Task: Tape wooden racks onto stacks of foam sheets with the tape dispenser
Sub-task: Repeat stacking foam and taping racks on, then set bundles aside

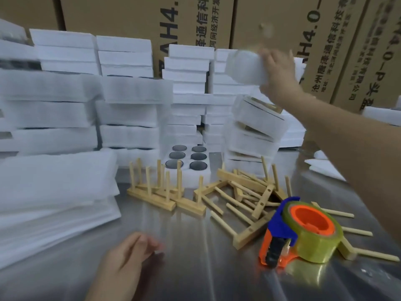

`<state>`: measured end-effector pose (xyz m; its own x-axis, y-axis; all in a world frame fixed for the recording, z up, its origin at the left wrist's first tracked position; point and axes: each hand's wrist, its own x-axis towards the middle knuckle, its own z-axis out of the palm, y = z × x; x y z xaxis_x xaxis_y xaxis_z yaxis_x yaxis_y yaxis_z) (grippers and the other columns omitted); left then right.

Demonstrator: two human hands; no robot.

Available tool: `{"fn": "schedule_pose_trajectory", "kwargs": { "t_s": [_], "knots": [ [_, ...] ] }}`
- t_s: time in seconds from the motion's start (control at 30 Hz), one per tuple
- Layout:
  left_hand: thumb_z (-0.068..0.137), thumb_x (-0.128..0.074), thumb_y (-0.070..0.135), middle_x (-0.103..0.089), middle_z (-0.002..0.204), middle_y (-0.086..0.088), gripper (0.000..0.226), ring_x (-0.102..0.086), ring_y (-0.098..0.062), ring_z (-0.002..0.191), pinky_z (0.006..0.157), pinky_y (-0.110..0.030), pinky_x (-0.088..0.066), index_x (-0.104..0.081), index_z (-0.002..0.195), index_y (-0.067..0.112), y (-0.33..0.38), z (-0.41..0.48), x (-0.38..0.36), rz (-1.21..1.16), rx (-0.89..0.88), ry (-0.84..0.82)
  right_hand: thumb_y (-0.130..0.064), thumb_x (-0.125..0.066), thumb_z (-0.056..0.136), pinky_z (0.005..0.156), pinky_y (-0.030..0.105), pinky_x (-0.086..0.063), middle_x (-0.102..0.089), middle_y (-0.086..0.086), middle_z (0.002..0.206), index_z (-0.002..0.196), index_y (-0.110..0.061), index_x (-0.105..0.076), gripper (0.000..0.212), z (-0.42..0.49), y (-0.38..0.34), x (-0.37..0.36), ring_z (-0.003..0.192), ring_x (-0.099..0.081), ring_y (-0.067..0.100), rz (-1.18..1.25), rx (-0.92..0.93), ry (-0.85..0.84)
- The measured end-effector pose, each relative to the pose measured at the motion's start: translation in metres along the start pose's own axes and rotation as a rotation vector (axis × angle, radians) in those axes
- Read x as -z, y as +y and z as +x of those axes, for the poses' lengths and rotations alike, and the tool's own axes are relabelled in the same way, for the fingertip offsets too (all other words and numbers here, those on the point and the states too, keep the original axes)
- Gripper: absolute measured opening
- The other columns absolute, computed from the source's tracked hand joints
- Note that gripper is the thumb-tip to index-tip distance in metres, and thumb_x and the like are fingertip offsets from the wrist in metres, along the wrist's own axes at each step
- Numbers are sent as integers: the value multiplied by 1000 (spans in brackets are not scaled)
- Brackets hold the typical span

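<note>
My right hand (280, 77) is raised at the upper right, gripping a white foam bundle (245, 66) above a leaning pile of wrapped bundles (256, 129). My left hand (128, 259) hovers low over the metal table (191, 268), fingers loosely together, holding nothing. The tape dispenser (301, 233), blue and orange with a yellowish tape roll, lies on the table at the right. Several wooden racks (165, 192) stand upright in the middle; more lie tangled (245, 198) beside the dispenser.
Tall stacks of white foam sheets (65, 109) fill the left and back. A foam tray with dark round discs (186, 157) sits behind the racks. Loose foam sheets (50, 198) lie at the left. Cardboard boxes (195, 22) form the back wall.
</note>
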<state>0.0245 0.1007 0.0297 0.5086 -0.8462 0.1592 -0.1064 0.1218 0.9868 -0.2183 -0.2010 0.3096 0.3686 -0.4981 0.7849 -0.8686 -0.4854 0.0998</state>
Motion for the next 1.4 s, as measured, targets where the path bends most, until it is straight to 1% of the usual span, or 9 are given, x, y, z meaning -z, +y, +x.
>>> {"fn": "schedule_pose_trajectory", "kwargs": {
  "t_s": [0.13,0.47,0.67,0.77,0.87,0.97,1.07,1.3,1.4],
  "knots": [
    [95,-47,0,-73,72,-15,33,-73,-18,71,62,-12,-54,-64,67,-3,7,-4,1,-80,-17,-24,-11,-66,80,108,44,-22,-39,12,141,148,-14,-22,82,-4,-11,-42,126,-37,32,-19,-34,-116],
    [96,-45,0,-73,75,-17,35,-73,-24,78,77,-36,-53,-64,66,1,4,-3,2,-29,-37,-80,-19,-68,80,103,45,-34,-45,12,140,149,-22,-25,81,1,12,-24,127,-41,36,102,-77,-163],
    [97,-45,3,-74,75,-15,37,-73,-24,79,94,-44,-50,-65,66,4,2,-2,3,-17,-17,-64,-30,-68,79,114,59,7,-23,10,151,150,-20,-14,90,-4,-8,-28,143,-13,30,74,-214,-270],
    [98,-45,6,-74,76,-12,39,-73,-22,81,99,-48,-46,-68,66,12,0,-1,3,10,8,-54,-23,-58,83,114,56,5,-16,14,155,150,-14,-17,79,-12,-29,-21,145,-7,33,46,-237,-48],
    [99,-45,8,-74,75,-10,39,-73,-24,81,96,-48,-48,-68,70,19,1,-3,1,29,9,-48,2,-46,77,111,45,-26,-44,17,137,136,-6,-44,60,-33,-71,-22,129,-39,36,280,20,141],
    [100,-43,8,-73,74,-11,42,-71,-31,81,84,-41,-53,-68,68,22,7,-7,-1,4,15,-48,-4,-47,89,96,35,-41,-60,12,121,126,-10,-56,39,-64,-122,-49,114,-54,30,439,210,-451],
    [96,-51,19,-73,75,-9,33,-71,-30,81,84,-42,-52,-68,68,24,10,-7,-1,0,-6,-49,-31,-56,94,102,37,-38,-49,9,133,136,-19,-48,44,-90,-155,-90,121,-47,26,152,306,-972],
    [98,-45,10,-72,72,-3,34,-71,-16,72,69,-26,-54,-62,71,18,10,-10,-1,79,-55,-69,-30,-75,80,95,46,-45,-25,13,134,143,-20,-19,85,-108,-168,-137,113,-48,38,96,208,-1011],
    [98,-44,11,-72,73,-3,33,-70,-16,74,78,-39,-55,-61,70,15,13,-11,0,107,-52,-81,-10,-68,84,98,37,-39,-28,14,141,148,-20,-25,78,-106,-162,-131,124,-43,36,210,202,-938]
  ]
}}
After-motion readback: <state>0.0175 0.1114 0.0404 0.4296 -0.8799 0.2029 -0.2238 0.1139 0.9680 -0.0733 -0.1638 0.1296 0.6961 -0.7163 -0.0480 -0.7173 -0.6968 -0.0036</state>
